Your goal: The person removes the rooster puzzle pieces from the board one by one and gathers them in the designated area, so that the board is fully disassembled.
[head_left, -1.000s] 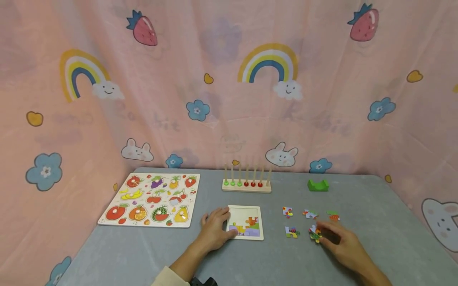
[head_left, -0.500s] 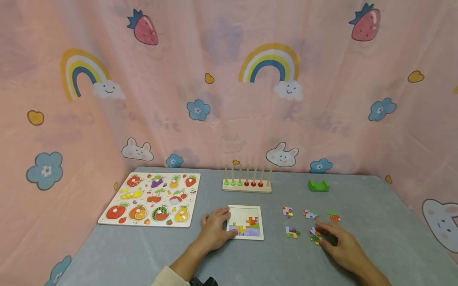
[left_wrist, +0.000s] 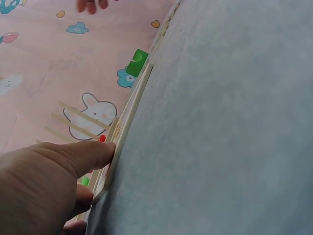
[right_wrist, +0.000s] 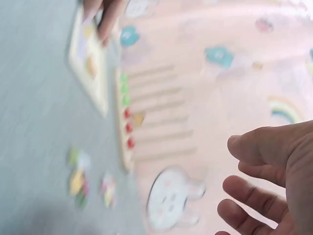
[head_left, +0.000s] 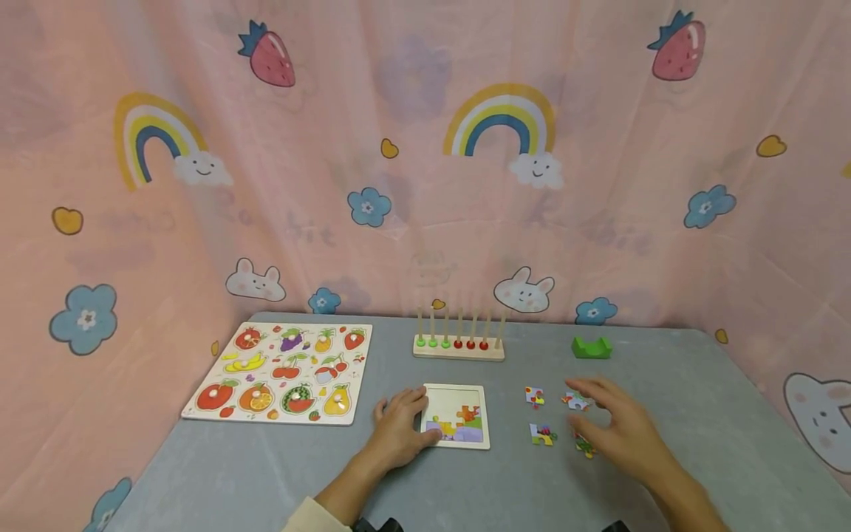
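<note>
The left hand (head_left: 399, 428) grips the tray (head_left: 442, 403) just right of it, thumb at the near edge; fitted pieces (head_left: 468, 432) cover its near part. The right hand (head_left: 621, 432) holds nothing, thumb and fingers parted, loose pieces (head_left: 542, 434) left of it and by its fingertips. Beyond the left hand, leftward, lies the fruit board (head_left: 309, 373); beyond the right, the green block (head_left: 592, 349).

Left hand (head_left: 399, 428): back upward, thumb spread from the fingers; right hand (head_left: 621, 428) (fingers gently bent): thumb and fingertips parted.
</note>
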### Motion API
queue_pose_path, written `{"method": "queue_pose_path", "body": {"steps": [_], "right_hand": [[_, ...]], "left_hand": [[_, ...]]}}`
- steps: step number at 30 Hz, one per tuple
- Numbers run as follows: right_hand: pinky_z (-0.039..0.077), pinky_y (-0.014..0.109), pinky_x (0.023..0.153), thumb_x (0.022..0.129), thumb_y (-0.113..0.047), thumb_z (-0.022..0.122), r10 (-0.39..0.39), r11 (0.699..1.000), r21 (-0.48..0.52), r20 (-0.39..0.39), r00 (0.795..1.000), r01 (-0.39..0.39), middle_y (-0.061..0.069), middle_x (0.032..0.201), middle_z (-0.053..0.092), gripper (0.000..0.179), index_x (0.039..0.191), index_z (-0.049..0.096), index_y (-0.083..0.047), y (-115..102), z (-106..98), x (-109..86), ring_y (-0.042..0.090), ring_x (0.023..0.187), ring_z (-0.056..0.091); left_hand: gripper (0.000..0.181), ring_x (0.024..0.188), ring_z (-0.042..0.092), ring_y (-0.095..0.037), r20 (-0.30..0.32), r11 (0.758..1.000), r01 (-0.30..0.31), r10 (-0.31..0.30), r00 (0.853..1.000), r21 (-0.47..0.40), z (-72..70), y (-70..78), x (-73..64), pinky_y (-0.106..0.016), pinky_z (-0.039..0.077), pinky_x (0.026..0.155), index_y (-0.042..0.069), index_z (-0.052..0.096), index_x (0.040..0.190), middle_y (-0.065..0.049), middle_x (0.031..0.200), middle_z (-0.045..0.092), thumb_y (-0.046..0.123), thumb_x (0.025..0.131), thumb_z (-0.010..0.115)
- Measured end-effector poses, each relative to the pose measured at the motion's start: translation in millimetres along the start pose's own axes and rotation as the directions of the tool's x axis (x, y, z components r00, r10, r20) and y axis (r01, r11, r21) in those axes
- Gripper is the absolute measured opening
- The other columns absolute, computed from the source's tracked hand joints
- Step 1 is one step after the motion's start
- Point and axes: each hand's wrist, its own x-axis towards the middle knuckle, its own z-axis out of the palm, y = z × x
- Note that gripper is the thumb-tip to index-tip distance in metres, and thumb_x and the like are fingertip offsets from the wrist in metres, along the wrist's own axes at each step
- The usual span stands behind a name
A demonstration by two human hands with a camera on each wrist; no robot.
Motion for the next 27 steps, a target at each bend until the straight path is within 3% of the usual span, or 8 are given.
{"method": "queue_pose_path", "body": {"steps": [3, 8, 14, 21, 27], "right_hand": [[0.046, 0.027, 0.077, 0.075, -0.006, 0.082, -0.046, 0.998, 0.037, -0.009, 0.999, 0.046, -0.003, 0.114, 0.062, 0.046, 0.119, 0.067, -0.008, -16, 4, 12.6, 0.015, 0.099, 0.056], [0.048, 0.039, 0.079, 0.076, -0.005, 0.080, -0.060, 0.995, 0.080, 0.002, 0.998, 0.059, -0.002, 0.113, 0.062, 0.044, 0.119, 0.067, -0.007, -34, 17, 29.2, 0.019, 0.103, 0.056], [0.051, 0.042, 0.076, 0.077, -0.002, 0.079, -0.081, 0.986, 0.147, 0.007, 0.997, 0.079, 0.002, 0.113, 0.062, 0.044, 0.120, 0.066, -0.003, -46, 40, 40.1, 0.021, 0.100, 0.058], [0.049, 0.044, 0.074, 0.077, 0.000, 0.078, -0.051, 0.981, 0.187, 0.042, 0.998, 0.043, 0.006, 0.111, 0.062, 0.043, 0.119, 0.066, -0.001, -51, 71, 47.1, 0.026, 0.097, 0.060], [0.047, 0.049, 0.081, 0.078, -0.002, 0.076, 0.020, 0.978, 0.207, 0.104, 0.994, -0.041, 0.007, 0.112, 0.061, 0.041, 0.118, 0.066, 0.000, -48, 97, 47.1, 0.029, 0.104, 0.056]], "left_hand": [[0.059, 0.132, 0.038, -0.035, -0.002, 1.000, 0.004, -0.004, 1.000, 0.002, -0.2, 0.0, 0.5, -0.065, 0.013, 0.101, -0.001, 0.061, 0.127, -0.012, 0.140, 0.050, 0.028, 0.078, 0.079], [0.059, 0.132, 0.038, -0.035, 0.000, 1.000, 0.004, -0.004, 1.000, 0.006, -0.4, 0.4, 1.1, -0.065, 0.013, 0.101, -0.001, 0.061, 0.127, -0.012, 0.140, 0.050, 0.028, 0.079, 0.079], [0.060, 0.132, 0.038, -0.035, 0.002, 1.000, 0.004, -0.004, 1.000, 0.004, -0.4, 0.5, 0.6, -0.065, 0.013, 0.101, -0.001, 0.061, 0.128, -0.012, 0.140, 0.050, 0.028, 0.079, 0.079], [0.060, 0.132, 0.037, -0.035, 0.003, 1.000, 0.009, -0.009, 1.000, -0.002, -0.6, 0.7, 0.4, -0.065, 0.012, 0.102, 0.000, 0.060, 0.129, -0.011, 0.141, 0.049, 0.029, 0.079, 0.078], [0.060, 0.132, 0.038, -0.034, 0.005, 1.000, 0.009, -0.009, 1.000, 0.011, -0.5, 0.5, 0.5, -0.065, 0.012, 0.102, 0.001, 0.060, 0.128, -0.011, 0.141, 0.049, 0.029, 0.079, 0.078]]}}
